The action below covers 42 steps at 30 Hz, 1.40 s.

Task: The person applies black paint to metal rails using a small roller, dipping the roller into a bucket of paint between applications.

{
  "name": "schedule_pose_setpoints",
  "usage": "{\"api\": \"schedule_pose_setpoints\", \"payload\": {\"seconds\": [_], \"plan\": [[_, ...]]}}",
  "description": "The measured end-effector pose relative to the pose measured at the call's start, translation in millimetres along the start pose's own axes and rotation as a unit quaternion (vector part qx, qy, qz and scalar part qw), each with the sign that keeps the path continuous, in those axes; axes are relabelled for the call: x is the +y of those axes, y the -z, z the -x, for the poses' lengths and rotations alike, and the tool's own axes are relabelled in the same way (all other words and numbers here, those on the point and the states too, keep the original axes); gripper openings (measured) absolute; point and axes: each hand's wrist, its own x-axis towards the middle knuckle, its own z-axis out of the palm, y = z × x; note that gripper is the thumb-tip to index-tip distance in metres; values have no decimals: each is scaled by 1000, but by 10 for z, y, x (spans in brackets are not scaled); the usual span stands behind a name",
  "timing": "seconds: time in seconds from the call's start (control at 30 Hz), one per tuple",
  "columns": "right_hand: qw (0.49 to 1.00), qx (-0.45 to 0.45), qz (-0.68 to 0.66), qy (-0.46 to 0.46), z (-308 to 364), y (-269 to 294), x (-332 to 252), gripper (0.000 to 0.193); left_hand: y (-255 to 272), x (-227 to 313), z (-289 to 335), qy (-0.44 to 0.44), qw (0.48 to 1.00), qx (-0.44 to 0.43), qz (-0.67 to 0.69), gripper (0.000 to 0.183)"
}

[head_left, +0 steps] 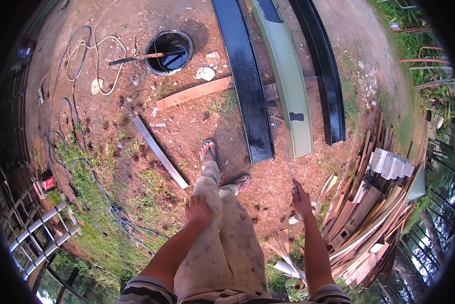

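My right hand (302,201) is closed round the handle of a paint roller, whose thin wire frame runs forward. The dark roller head (264,104) is over the right edge of a glossy black metal beam (243,83); whether it touches cannot be told. To its right lies a pale green beam (290,93) with black patches near its far end and near end. Beyond that is another black beam (326,86). My left hand (199,210) lies on my left leg with its fingers stretched out, holding nothing.
A black bucket (149,50) with dark liquid stands far left, a stick (131,60) across its rim. A wooden plank (194,93) lies by the beams. A metal bar (159,152) lies left of my feet. Hoses (88,164) snake along the left; stacked timber (356,210) is at right.
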Motion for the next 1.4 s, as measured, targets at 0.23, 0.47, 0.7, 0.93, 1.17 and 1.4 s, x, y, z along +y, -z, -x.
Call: {"api": "schedule_pose_setpoints", "payload": {"seconds": [0.23,0.47,0.7,0.93,1.17,1.4], "plan": [[999,1,-35,-41,1530,-438,1159,51,-274,-14,44,-14,1000,11,-2,70],[996,-51,-40,-56,2218,-847,1238,52,-462,46,155,-24,999,12,-34,69],[994,-72,-23,-75,1513,-927,642,51,-565,76,132,-38,997,4,-68,66],[992,-66,-78,-76,1881,-964,1111,53,-507,104,148,-27,998,-8,-60,69],[991,-58,-115,-31,1506,-915,769,51,-516,86,132,-33,997,-14,-65,69],[995,-21,-91,41,33,-844,-181,51,-378,326,72,-59,994,-12,-94,68]]}}
